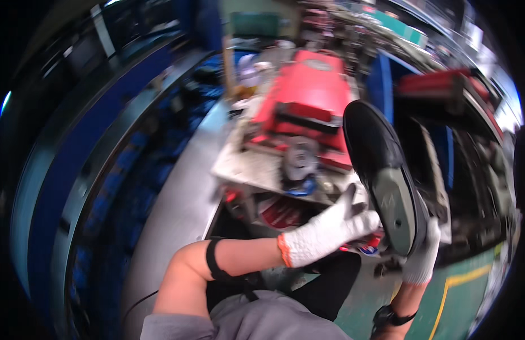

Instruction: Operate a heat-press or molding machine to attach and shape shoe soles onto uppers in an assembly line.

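Note:
A black shoe (373, 133) with a grey-green last (394, 207) inside is held up in front of me, its toe pointing away. My right hand (425, 249), in a white knit glove, is closed around the heel end; most of its fingers are hidden behind the shoe. My left hand (336, 229), in a white glove with an orange cuff, is just left of the shoe. Its thumb and fingers are apart with nothing visible between them. Whether its fingertips touch the shoe I cannot tell.
Ahead is a pale worktable (245, 170) with a red machine (307, 85) and a grey round part (300, 158). A silver curved surface (171, 198) and blue racking (64, 170) run along the left. Dark shelving (472, 170) is at right, above a green floor (460, 306).

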The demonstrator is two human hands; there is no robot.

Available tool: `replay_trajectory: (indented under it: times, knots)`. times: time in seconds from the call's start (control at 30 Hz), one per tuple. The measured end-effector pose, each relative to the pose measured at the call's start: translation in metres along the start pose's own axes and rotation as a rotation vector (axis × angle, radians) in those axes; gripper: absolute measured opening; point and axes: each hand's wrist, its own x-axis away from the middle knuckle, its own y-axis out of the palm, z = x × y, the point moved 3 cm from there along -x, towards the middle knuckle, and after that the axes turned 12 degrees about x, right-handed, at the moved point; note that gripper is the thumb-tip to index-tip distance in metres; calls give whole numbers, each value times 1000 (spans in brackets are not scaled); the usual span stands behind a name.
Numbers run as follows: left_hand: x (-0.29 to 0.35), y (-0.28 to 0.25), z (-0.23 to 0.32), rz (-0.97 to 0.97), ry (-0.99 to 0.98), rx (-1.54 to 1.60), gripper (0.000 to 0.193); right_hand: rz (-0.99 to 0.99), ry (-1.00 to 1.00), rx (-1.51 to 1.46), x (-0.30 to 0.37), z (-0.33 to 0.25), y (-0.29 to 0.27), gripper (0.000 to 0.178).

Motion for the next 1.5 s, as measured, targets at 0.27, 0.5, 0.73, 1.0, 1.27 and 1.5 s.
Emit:
replay_trajectory:
  times: [0.27,0.5,0.73,1.0,1.27,1.5]
  knots:
    - [165,-74,21,604,498,347,86,-693,-186,379,-17,34,188,83]
    - [279,-235,90,1380,655,15,48,197,-889,1179,-58,35,175,43]
    - [339,-415,188,1579,564,-402,37,190,-892,1267,-62,37,184,45]
    - [398,-495,186,1955,-98,-988,99,193,-856,1239,-61,37,191,42]
    - [439,-341,146,2180,-40,-1331,99,164,-823,1237,-61,40,182,42]
    - [626,-297,112,2774,603,-349,131,153,-836,1220,-64,47,181,42]
